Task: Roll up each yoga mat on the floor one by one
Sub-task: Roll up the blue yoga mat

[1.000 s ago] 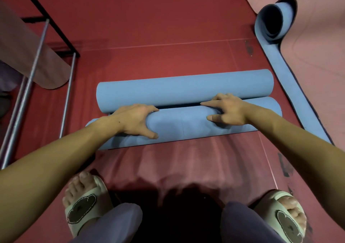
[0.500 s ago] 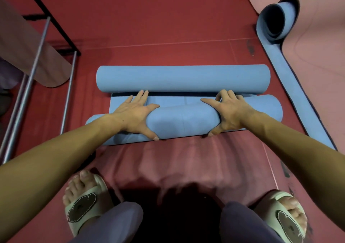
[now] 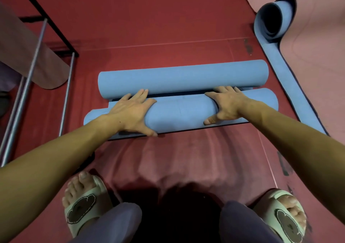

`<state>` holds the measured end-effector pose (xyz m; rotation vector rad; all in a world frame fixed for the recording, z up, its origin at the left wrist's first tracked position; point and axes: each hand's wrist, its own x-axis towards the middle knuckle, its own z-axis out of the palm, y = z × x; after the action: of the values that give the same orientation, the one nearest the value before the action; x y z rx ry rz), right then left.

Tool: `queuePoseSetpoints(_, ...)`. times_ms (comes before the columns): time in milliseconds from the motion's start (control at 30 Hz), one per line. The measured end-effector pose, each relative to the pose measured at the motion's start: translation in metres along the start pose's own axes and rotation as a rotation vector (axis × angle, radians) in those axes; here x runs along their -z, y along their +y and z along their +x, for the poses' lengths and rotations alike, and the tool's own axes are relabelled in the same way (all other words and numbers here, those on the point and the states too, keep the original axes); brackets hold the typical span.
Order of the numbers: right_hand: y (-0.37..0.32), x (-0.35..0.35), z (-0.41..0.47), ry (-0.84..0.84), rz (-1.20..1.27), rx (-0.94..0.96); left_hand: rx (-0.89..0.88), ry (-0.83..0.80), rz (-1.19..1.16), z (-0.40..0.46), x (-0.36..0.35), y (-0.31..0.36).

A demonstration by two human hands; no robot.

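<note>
Both hands lie flat on the near roll (image 3: 179,113) on the red floor (image 3: 168,28), left hand (image 3: 130,112) and right hand (image 3: 228,105) set apart, probably to keep it even. Fingers (image 3: 141,93) are straight, thumbs spread down the near side, pinching nothing. Just beyond lies a finished roll (image 3: 183,78); a 3rd mat (image 3: 280,60) at right is only partly rolled.
</note>
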<state>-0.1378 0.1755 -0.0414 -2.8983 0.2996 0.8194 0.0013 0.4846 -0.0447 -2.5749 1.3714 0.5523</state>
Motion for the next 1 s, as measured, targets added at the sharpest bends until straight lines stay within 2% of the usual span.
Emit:
queuePoseSetpoints(300,-0.007,-0.005,-0.009,0.073,-0.122,0.009,0.07,-0.006,0.02,0.001,-0.002,0.004)
queuePoseSetpoints(500,-0.017,-0.007,-0.032,-0.035,-0.038,0.014,0.022,-0.08,-0.085,-0.012,0.001,0.006)
queuePoseSetpoints(633,-0.023,-0.018,-0.049,-0.206,-0.035,0.032,-0.029,-0.25,-0.16,-0.033,-0.005,0.012)
queuePoseSetpoints(833,-0.019,-0.029,-0.051,-0.231,0.081,0.013,-0.042,-0.311,-0.266,-0.031,-0.009,0.008)
queuePoseSetpoints(1000,-0.015,-0.026,-0.047,-0.264,0.152,-0.024,-0.011,-0.332,-0.222,-0.028,-0.006,0.003)
